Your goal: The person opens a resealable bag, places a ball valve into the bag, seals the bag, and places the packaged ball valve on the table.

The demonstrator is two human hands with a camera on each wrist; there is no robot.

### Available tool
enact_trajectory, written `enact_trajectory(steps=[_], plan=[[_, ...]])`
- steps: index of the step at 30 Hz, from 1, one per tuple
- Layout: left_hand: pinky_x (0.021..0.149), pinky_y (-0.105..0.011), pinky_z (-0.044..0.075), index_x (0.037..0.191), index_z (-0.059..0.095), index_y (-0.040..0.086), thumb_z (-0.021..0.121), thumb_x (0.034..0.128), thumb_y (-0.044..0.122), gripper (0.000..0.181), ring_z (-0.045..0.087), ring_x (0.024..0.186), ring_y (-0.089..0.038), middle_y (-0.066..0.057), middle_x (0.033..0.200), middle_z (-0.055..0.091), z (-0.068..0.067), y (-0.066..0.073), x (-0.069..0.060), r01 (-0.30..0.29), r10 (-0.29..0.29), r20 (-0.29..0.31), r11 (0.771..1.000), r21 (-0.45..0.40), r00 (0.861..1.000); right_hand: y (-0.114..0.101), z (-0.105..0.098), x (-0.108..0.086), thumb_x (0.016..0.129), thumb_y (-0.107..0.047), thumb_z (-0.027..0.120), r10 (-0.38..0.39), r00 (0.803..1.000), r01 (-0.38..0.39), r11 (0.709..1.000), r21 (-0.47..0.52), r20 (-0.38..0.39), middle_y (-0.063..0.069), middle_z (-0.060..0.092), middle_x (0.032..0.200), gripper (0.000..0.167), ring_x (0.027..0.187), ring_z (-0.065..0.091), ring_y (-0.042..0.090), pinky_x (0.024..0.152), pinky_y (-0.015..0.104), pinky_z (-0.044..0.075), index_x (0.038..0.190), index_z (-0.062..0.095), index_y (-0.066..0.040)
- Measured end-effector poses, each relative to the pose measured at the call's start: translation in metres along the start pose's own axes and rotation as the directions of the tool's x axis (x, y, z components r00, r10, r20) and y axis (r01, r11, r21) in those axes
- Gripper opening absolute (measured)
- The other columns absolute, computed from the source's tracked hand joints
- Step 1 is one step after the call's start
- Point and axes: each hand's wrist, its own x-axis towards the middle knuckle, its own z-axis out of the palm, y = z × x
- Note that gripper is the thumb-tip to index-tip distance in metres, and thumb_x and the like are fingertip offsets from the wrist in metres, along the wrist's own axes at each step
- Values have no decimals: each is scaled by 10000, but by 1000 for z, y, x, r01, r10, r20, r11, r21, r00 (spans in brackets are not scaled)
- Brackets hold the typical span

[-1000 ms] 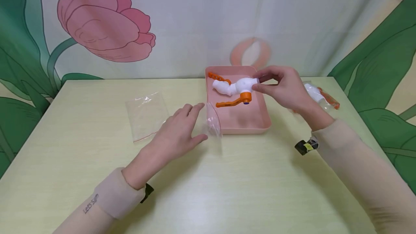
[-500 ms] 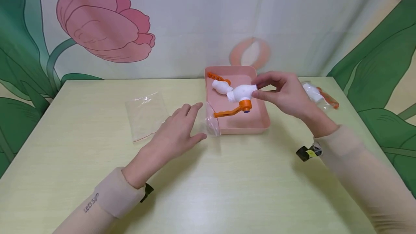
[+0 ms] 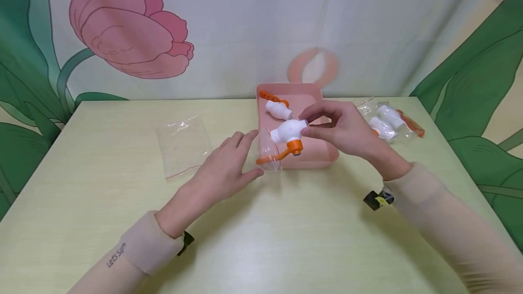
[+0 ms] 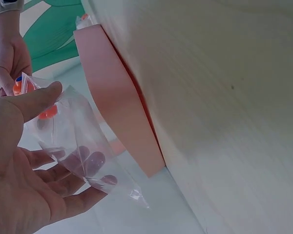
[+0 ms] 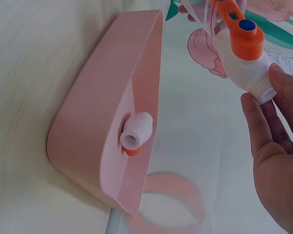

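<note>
My right hand point(image 3: 343, 128) pinches one end of a white plastic ball valve point(image 3: 289, 130) between thumb and fingers. Its orange lever points left, into the mouth of a clear zip bag point(image 3: 268, 151). My left hand point(image 3: 220, 162) holds that bag up, thumb and fingers spread wide; in the left wrist view the fingertips show through the clear film point(image 4: 83, 141). In the right wrist view the grip is at the valve's ribbed end, and the lever reaches the bag's red-lined edge. A second white valve point(image 3: 278, 110) with an orange handle lies in the pink tray point(image 3: 323, 151).
Left of the tray a flat clear zip bag point(image 3: 184, 149) lies on the pale wooden table point(image 3: 253, 239). Several white-and-orange valves in clear bags point(image 3: 390, 119) lie to the tray's right. A printed curtain point(image 3: 245, 35) hangs behind the table.
My right hand has brought the valve down and left from over the tray, so its lever now overlaps the bag. The left hand has barely moved.
</note>
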Motion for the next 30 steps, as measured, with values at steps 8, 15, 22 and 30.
enact_trajectory(steps=[8,15,22,30], plan=[[929,-428,536,1543,367,1,807,914,292,821,575,1106,-301,-154,1263,560,0,1,0,-22,22,-38,1000,-9,999,-3,7,-1,846,32,821,-32,999,32,999,9,-9,142,691,1105,254,1004,683,277,821,364,601,1084,734,18],[920,-422,535,1510,397,-43,818,904,226,786,584,1073,-313,-171,1221,573,0,1,0,-49,51,-108,998,25,993,-8,10,-2,849,-2,830,-38,999,37,999,-25,-34,112,705,1065,243,989,681,258,821,364,601,1076,742,4],[919,-416,541,1482,429,-72,838,889,226,780,588,1082,-318,-174,1214,582,-1,1,1,-62,66,-120,997,41,991,-12,10,-2,854,-43,840,-26,998,21,995,-93,-49,88,716,1022,222,955,686,230,800,337,604,1058,756,-16],[945,-436,530,1465,457,-60,862,863,191,768,591,1133,-313,-158,1229,607,0,3,1,-99,96,-132,995,-20,987,-15,16,-3,838,7,839,-102,995,102,994,-40,-2,84,709,1089,247,1000,692,254,826,367,599,1069,759,-32]])
